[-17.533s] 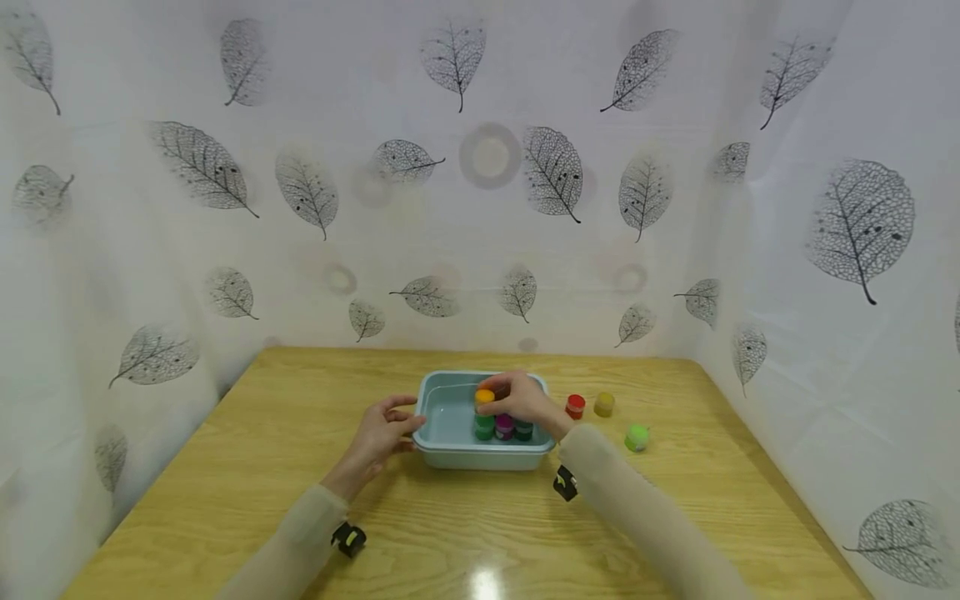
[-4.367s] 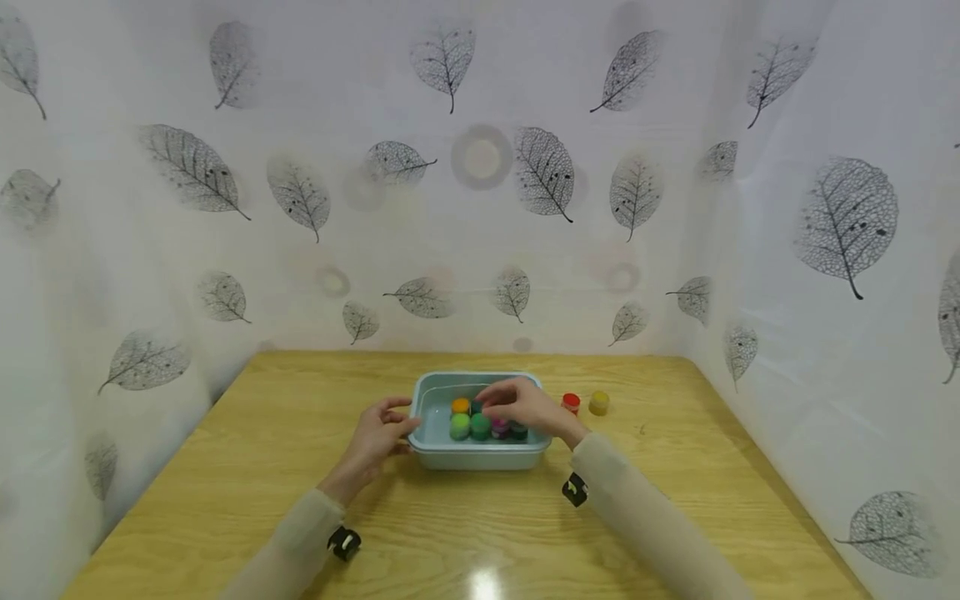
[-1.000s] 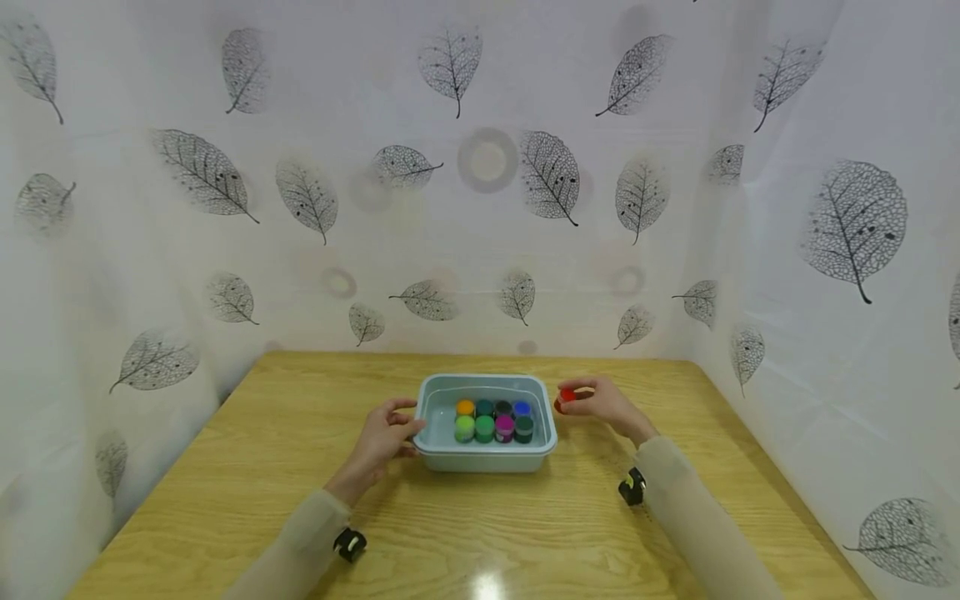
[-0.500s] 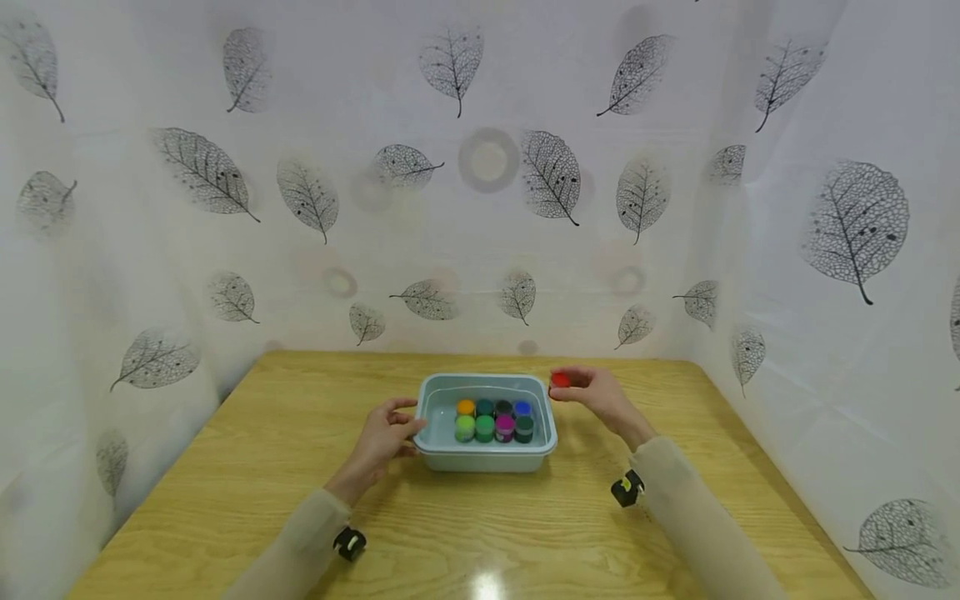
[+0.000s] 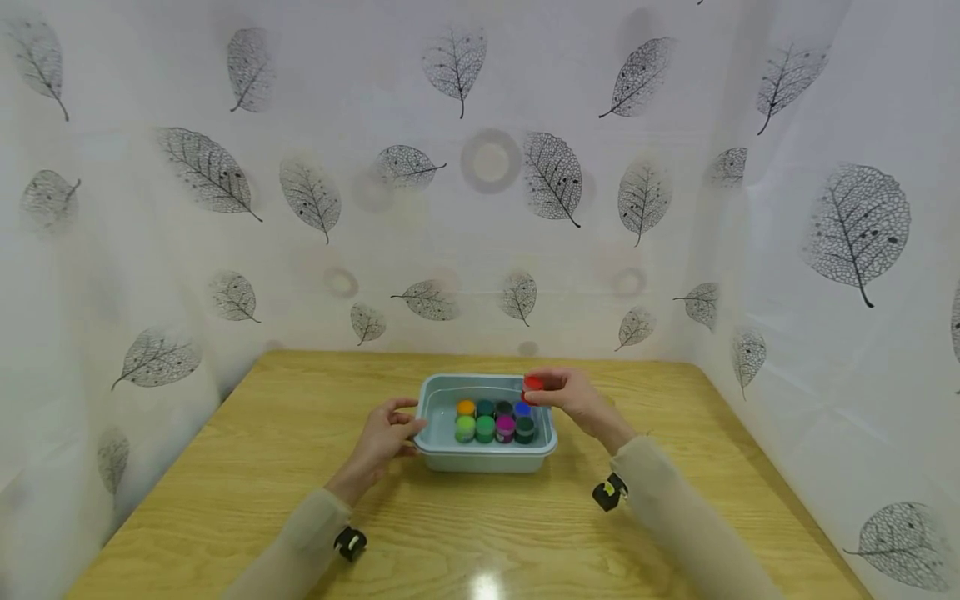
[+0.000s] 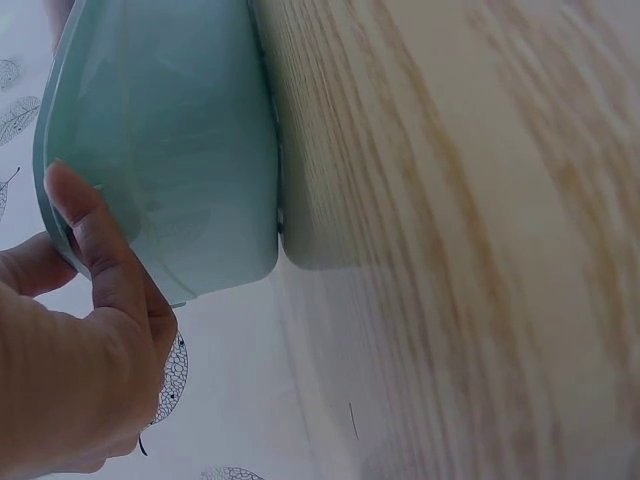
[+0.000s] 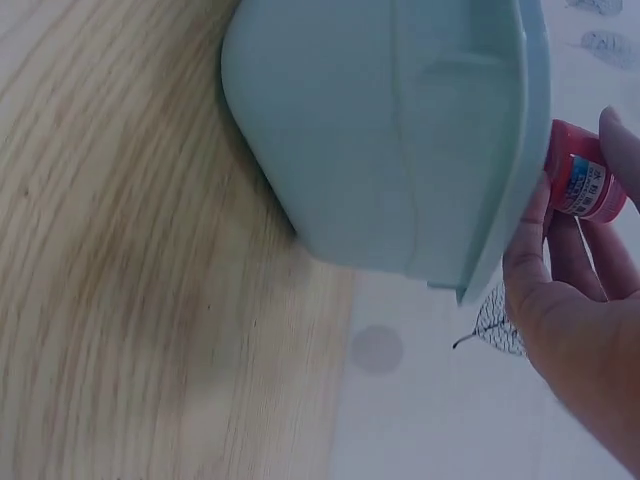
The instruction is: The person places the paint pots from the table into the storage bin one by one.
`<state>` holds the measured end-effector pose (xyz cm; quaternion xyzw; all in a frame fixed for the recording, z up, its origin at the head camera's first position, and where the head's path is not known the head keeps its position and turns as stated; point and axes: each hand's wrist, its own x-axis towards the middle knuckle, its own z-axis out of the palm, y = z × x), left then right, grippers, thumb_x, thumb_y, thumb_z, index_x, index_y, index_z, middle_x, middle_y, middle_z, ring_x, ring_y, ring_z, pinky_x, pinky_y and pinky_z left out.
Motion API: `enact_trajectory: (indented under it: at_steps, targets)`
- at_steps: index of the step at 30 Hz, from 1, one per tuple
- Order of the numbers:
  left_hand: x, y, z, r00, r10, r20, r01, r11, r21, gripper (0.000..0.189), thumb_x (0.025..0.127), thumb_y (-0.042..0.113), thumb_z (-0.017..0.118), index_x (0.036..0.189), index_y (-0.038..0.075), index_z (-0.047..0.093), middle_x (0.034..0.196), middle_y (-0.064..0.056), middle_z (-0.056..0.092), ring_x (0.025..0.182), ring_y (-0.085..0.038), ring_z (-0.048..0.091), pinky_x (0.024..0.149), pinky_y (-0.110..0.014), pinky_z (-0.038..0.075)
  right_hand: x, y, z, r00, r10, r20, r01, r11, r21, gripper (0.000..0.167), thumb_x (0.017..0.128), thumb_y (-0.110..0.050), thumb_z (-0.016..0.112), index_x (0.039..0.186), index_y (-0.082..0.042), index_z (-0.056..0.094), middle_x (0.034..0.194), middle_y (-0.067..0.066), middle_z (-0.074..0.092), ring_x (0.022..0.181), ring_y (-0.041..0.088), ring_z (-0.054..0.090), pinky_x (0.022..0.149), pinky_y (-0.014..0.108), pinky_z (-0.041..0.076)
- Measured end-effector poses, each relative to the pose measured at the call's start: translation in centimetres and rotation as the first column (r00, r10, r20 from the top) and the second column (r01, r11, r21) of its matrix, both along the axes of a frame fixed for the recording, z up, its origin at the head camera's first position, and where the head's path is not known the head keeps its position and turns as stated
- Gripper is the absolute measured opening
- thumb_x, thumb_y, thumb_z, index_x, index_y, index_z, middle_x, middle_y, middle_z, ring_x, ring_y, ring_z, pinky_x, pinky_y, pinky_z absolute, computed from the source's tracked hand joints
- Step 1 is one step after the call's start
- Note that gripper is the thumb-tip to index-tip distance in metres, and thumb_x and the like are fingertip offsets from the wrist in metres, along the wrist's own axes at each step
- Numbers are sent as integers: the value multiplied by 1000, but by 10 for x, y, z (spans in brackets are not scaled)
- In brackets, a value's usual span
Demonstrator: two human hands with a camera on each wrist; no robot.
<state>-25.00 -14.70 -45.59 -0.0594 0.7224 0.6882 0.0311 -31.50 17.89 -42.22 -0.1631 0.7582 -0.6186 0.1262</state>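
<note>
A pale blue-green plastic tub (image 5: 480, 462) stands on the wooden table. Two rows of small paint pots sit inside it, among them an orange pot (image 5: 466, 408), a blue pot (image 5: 522, 409), a magenta pot (image 5: 505, 428) and a light green pot (image 5: 465, 429). My left hand (image 5: 382, 437) grips the tub's left rim, its fingers against the outer wall in the left wrist view. Between thumb and fingers my right hand (image 5: 577, 400) pinches a red paint pot (image 5: 532, 386), held above the tub's back right corner. A printed label shows on that pot in the right wrist view.
The tub's left part shows bare floor beside the pots. Leaf-printed white curtain (image 5: 480, 250) hangs behind the wooden table (image 5: 337, 500) and along both sides. A black wrist camera (image 5: 350, 543) is strapped below my left sleeve, another (image 5: 610, 492) below my right.
My right hand has lifted the red paint pot off the table and carried it left over the tub's rim. The left hand stays at the rim. Earlier, more pots joined those in the tub.
</note>
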Motion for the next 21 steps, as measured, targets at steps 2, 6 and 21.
enact_trajectory:
  at_steps: [2, 6, 21]
  targets:
    - [0, 0, -1, 1000, -2, -4, 2, 1000, -5, 43, 90, 4, 67, 131, 5, 54, 91, -7, 58, 64, -15, 62, 54, -28, 57, 1, -6, 0, 1000, 16, 4, -16, 1000, 3, 56, 85, -12, 77, 132, 7, 54, 104, 1, 70, 93, 14, 66, 97, 43, 53]
    - [-1, 0, -1, 1000, -2, -3, 2, 1000, -9, 43, 90, 4, 67, 131, 5, 54, 91, -8, 58, 64, -16, 62, 54, -29, 57, 3, -20, 1, 999, 38, -3, -38, 999, 29, 53, 85, -13, 76, 131, 4, 57, 107, 4, 70, 94, 15, 65, 102, 60, 45]
    - [-2, 0, -2, 1000, 7, -2, -7, 1000, -10, 43, 90, 4, 68, 131, 5, 54, 90, -7, 59, 62, -15, 62, 53, -28, 57, 0, -65, 4, 994, 101, 32, -104, 990, 96, 53, 86, -18, 76, 132, 0, 57, 113, 9, 69, 93, 14, 66, 93, 47, 55]
